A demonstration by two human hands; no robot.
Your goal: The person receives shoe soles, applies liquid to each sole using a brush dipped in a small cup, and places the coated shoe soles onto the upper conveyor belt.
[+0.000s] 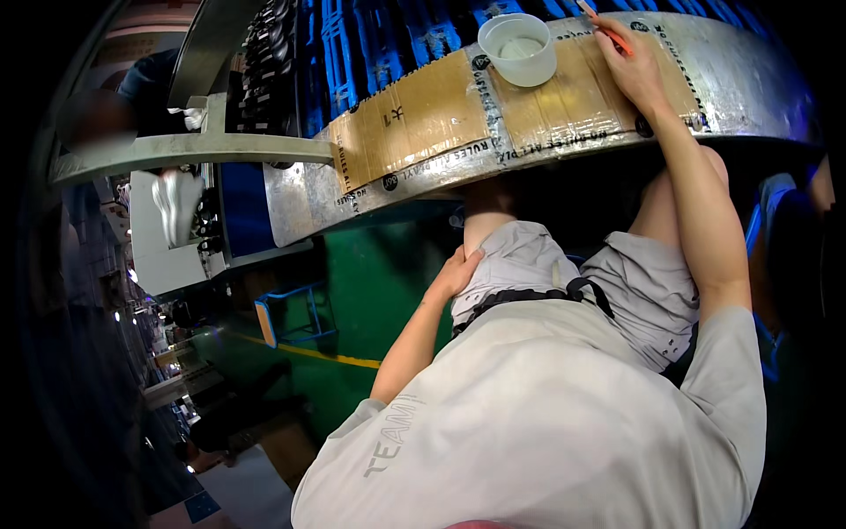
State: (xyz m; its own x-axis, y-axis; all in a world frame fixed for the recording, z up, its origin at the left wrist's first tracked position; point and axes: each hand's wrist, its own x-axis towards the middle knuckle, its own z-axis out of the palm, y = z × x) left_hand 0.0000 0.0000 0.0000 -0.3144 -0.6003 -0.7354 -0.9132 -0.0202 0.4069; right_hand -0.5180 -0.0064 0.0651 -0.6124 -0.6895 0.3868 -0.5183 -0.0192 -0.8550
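Observation:
My right hand [633,75] is over the metal bench edge, its fingers closed around a slim orange-handled tool [614,37]. The tool has a pale tip pointing away from me; its exact kind is unclear. Just left of that hand, a translucent white plastic tub [545,69] stands upright on flattened cardboard [573,110] taped to the metal. Low by my left thigh, my left hand [458,271] rests on the leg of my grey shorts, fingers laid along the cloth and holding nothing visible.
Beyond the curved metal ledge [749,79] runs a conveyor of blue slats [344,53]. More cardboard [410,123] covers the ledge's left part, beside a metal bar [238,148]. White shoe-shaped forms [176,207] lie on a side table. A blue-framed stool [304,316] stands on the green floor.

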